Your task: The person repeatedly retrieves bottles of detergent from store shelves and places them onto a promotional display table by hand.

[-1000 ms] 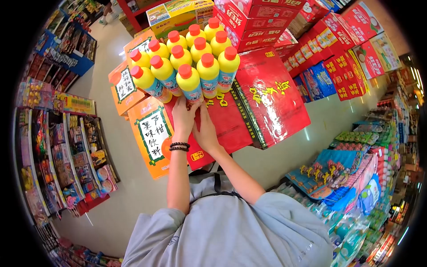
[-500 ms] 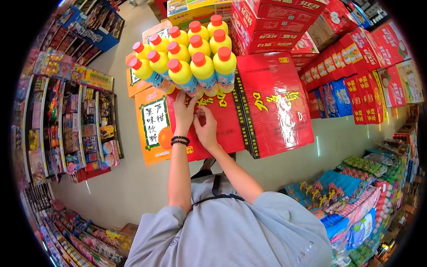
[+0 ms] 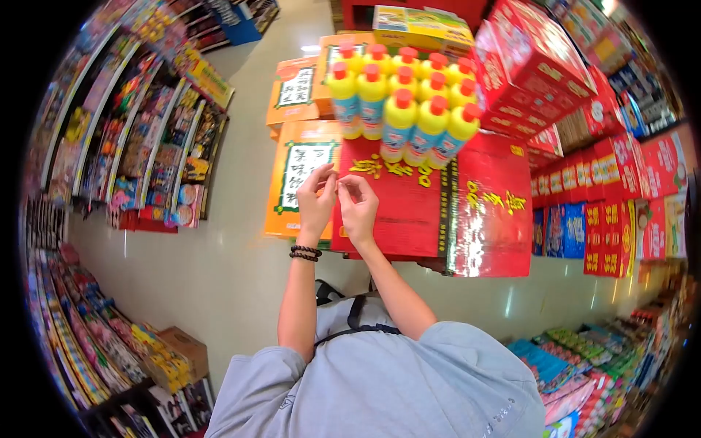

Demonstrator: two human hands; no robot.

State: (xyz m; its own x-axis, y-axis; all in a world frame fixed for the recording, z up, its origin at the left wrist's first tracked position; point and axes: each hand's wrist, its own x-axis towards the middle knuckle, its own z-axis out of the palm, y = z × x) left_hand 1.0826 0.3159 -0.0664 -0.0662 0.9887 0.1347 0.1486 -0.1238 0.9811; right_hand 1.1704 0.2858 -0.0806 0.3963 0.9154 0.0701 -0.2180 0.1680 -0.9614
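My left hand (image 3: 317, 202) and my right hand (image 3: 358, 209) meet fingertip to fingertip, each in a pinch. Whatever lies between the fingers, if anything, is too small to make out. They are held above the seam between an orange carton (image 3: 281, 208) and a red carton (image 3: 398, 219) with yellow lettering. Beyond them, several yellow bottles (image 3: 400, 114) with red caps and blue labels stand upright in close rows on the red carton. Both hands are apart from the bottles. A dark bead bracelet (image 3: 306, 252) circles my left wrist.
Another red carton (image 3: 493, 219) adjoins on the right. Stacked red boxes (image 3: 533, 73) rise at the back right, and a yellow box (image 3: 423, 29) sits behind the bottles. Stocked shelves (image 3: 139, 139) line the left, with more goods (image 3: 569, 365) at lower right.
Both hands have drawn back from the front bottles, and their fingertips have come together. The camera view has turned left, so cartons and bottles appear farther right.
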